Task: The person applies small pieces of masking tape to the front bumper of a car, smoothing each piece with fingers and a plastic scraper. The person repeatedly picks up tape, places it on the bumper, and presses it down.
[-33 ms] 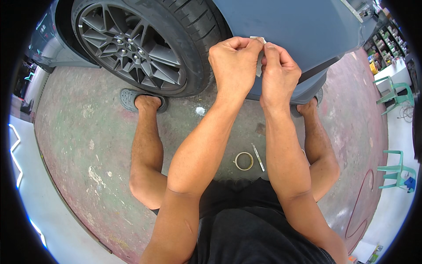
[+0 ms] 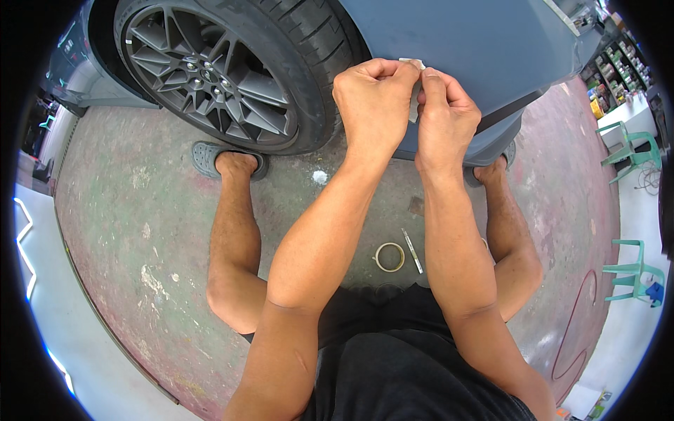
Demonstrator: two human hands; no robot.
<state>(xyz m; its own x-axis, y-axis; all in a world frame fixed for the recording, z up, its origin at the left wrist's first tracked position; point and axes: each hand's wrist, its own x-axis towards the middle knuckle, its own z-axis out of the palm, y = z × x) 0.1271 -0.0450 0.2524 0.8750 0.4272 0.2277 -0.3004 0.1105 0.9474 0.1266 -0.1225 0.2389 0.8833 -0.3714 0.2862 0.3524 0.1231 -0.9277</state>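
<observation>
Both my hands are raised in front of the grey-blue car bumper (image 2: 456, 35), their fingertips close together. With thumb and fingers pinched, my left hand (image 2: 374, 102) grips a pale strip of masking tape (image 2: 413, 112). My right hand (image 2: 447, 116) pinches the same strip from the other side. A bit of it shows above the fingertips and more hangs between the hands; the rest is hidden behind the fingers. On the floor between my legs lie a roll of masking tape (image 2: 379, 264) and, just right of it, a slim silver cutter-like tool (image 2: 413, 251).
A car wheel (image 2: 207, 77) with a dark multi-spoke rim stands left of my hands. A small white crumpled bit (image 2: 319, 177) lies on the concrete floor (image 2: 147, 210). Green plastic chairs (image 2: 632, 270), a red hose (image 2: 577, 309) and stocked shelves (image 2: 625, 67) are at the right.
</observation>
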